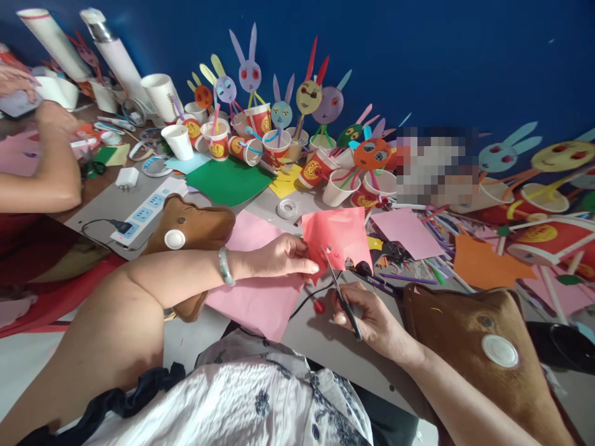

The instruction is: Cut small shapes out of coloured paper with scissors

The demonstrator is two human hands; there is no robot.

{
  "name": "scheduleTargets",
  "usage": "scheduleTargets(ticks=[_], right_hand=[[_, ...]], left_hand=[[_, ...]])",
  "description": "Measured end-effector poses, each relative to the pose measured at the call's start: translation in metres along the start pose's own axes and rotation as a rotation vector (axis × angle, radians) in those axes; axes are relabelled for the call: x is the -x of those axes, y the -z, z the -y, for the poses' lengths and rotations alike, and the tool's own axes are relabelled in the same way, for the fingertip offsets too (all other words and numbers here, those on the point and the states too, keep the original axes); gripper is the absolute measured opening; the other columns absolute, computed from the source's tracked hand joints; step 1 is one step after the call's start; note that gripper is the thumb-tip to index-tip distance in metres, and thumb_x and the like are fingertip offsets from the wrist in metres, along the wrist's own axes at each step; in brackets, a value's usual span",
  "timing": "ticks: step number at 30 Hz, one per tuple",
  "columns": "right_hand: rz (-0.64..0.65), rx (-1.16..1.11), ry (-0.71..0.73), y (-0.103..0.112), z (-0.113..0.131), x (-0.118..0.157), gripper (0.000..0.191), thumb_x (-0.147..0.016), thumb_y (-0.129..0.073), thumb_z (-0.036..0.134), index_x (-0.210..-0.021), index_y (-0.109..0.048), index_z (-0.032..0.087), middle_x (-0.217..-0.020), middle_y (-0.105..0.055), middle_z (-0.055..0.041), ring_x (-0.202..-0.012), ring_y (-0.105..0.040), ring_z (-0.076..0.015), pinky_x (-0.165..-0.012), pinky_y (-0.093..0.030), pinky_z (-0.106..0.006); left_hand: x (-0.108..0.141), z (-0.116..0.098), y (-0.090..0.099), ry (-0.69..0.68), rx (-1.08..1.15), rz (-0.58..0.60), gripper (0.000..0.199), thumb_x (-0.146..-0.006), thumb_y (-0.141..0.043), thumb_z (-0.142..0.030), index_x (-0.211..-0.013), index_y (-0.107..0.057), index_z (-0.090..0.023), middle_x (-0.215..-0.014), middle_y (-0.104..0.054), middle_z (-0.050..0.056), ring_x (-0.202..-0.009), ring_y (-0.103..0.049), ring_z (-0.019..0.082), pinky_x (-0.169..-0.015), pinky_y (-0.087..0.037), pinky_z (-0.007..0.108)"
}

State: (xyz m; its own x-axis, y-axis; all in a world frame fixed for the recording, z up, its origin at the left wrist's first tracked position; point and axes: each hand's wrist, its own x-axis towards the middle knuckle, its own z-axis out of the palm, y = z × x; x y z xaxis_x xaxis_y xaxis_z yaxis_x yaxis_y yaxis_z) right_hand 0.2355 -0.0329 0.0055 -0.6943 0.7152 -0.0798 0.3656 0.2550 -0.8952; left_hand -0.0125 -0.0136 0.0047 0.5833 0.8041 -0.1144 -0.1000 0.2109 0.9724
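Note:
My left hand pinches the lower left edge of a red paper sheet, which has a ragged, cut lower edge. In my right hand is a pair of scissors with dark handles; its blades point up and left at the red paper, near a small hole. Below the paper, a small red round piece lies beside my right hand. A large pink sheet lies under my left wrist.
Paper cups with rabbit-faced figures line the back. A power strip and brown cushion are at left, another cushion at right. Green paper lies ahead. Another person's arm rests at far left.

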Motion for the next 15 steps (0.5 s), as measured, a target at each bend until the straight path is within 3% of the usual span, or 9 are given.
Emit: scheduleTargets(ticks=[15], right_hand=[[0.026, -0.047, -0.027, 0.0007, -0.0034, 0.0007, 0.062, -0.083, -0.061, 0.075, -0.059, -0.051, 0.018, -0.057, -0.048, 0.0001, -0.058, -0.040, -0.0128, -0.053, -0.034, -0.026]], left_hand=[[0.0011, -0.0035, 0.0001, -0.032, -0.047, -0.013, 0.018, -0.084, -0.069, -0.027, -0.085, -0.068, -0.010, -0.078, -0.070, 0.007, -0.069, -0.067, 0.012, -0.065, -0.056, 0.025]])
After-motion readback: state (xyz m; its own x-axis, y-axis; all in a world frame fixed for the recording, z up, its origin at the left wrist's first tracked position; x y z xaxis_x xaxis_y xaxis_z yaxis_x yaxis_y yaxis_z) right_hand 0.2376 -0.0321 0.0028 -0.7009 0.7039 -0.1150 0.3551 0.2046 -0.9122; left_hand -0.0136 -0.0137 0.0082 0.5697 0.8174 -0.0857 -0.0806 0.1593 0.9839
